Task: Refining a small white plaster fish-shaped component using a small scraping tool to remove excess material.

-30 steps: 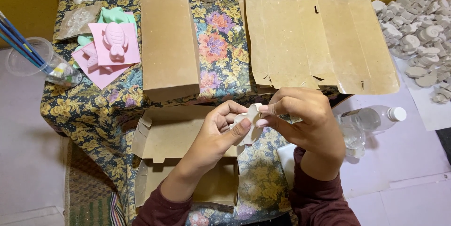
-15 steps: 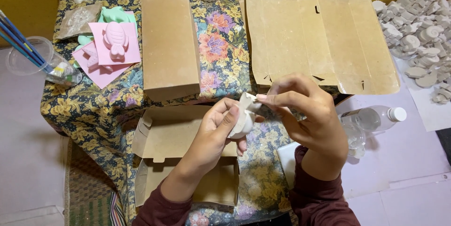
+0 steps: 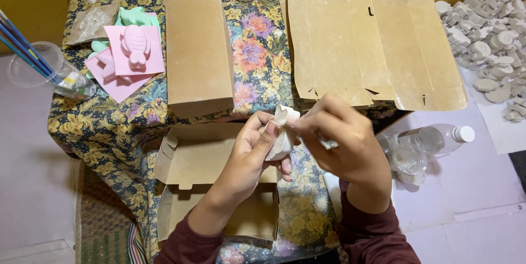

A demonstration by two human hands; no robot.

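Centre of frame: the left hand (image 3: 257,151) cups a small white plaster figure (image 3: 283,132), gripped around its body. The right hand (image 3: 345,146) pinches closed on a thin tool at the figure's top edge. The figure looks light, stiff and brittle, best held by its thick middle.

floral cloth (image 3: 257,61) – yellow, pink, dark, brown cardboard box (image 3: 198,50), pink moulds (image 3: 134,50), white plaster figure (image 3: 282,132), maroon sleeves (image 3: 378,239)
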